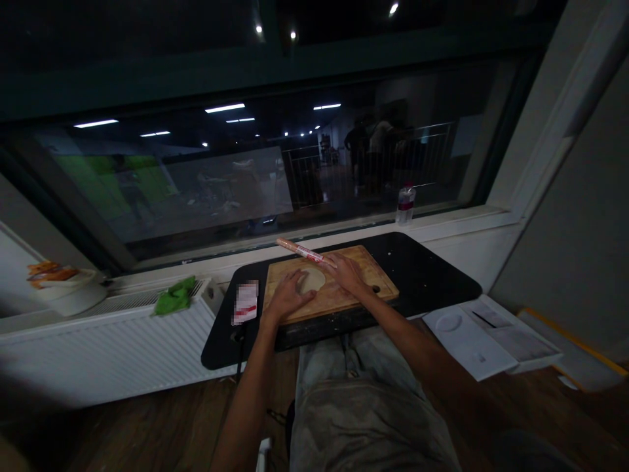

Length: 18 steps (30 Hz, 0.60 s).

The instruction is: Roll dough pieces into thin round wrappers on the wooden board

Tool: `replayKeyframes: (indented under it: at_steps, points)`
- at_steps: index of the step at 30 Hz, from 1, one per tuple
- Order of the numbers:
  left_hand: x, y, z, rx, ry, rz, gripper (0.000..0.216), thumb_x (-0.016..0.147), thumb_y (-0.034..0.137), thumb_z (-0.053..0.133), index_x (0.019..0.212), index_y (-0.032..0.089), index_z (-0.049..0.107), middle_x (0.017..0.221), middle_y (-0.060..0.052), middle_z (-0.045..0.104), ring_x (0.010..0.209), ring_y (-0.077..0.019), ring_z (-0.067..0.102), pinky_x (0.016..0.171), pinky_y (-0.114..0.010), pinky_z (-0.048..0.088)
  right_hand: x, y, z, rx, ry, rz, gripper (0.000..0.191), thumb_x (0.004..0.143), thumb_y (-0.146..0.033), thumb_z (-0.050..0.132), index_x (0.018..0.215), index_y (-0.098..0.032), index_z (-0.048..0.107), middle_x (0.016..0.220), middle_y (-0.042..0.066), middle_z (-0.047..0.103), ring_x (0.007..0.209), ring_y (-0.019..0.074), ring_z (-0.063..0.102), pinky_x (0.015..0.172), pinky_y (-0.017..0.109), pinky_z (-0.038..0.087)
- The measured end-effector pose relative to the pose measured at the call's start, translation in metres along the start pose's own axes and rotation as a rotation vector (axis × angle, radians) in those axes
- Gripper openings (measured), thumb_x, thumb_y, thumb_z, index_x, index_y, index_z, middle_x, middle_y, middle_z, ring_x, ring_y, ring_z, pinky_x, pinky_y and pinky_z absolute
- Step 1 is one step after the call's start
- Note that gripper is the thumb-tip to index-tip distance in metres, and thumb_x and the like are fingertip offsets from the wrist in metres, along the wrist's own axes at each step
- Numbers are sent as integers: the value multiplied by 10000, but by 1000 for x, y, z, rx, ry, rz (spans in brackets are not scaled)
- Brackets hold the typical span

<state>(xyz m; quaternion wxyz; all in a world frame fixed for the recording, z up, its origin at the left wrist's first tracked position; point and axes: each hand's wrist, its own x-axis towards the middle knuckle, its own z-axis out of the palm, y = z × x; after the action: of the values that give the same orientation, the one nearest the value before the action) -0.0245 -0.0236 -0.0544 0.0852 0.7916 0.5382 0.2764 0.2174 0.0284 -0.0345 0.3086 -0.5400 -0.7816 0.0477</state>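
A wooden cutting board (363, 259) lies on the black table, with a flat, pale round of dough (313, 280) on it. My left hand (289, 295) rests at the left edge of the dough, its thumb and fingers apart and curving around the rim. In my right hand (346, 274) is a thin wooden rolling pin (299, 250) with a red and white label. The fingers close round its near end, and the far end slants up to the left above the board.
On the black table (432, 275) a white and red packet (246, 303) lies left of the board. A water bottle (405, 204) stands on the windowsill. A green cloth (175, 295) drapes over the radiator (147, 347), near a white bowl (73, 292). An open white box (486, 334) sits at right.
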Motion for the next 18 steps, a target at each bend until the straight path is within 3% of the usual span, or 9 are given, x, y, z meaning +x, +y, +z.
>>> replayKeyframes:
  at_steps: [4, 10, 18]
  points:
    - [-1, 0, 2, -35, -28, 25, 667, 938, 496, 763, 1534, 235, 617, 1682, -131, 535, 1570, -312, 482, 1334, -469, 356, -1, -1, -1, 3, 12, -2, 447, 1118, -603, 562, 1385, -299, 752, 1279, 71, 813, 1160, 260, 750, 928, 290, 524]
    - [2, 1, 6, 129, 78, -98, 793, 876, 699, 786, 1485, 209, 654, 1568, -195, 584, 1484, -419, 508, 1244, -577, 410, -2, -3, -3, 7, -4, -14, 444, 1118, -614, 555, 1368, -305, 754, 1267, 62, 814, 1133, 251, 751, 917, 288, 517]
    - [0, -7, -2, -104, 3, -6, 754, 885, 583, 821, 1532, 246, 632, 1548, -118, 647, 1470, -327, 564, 1285, -495, 427, -1, -7, -7, -55, -86, 32, 480, 1115, -640, 538, 1324, -285, 785, 1268, 78, 813, 1152, 257, 749, 925, 295, 508]
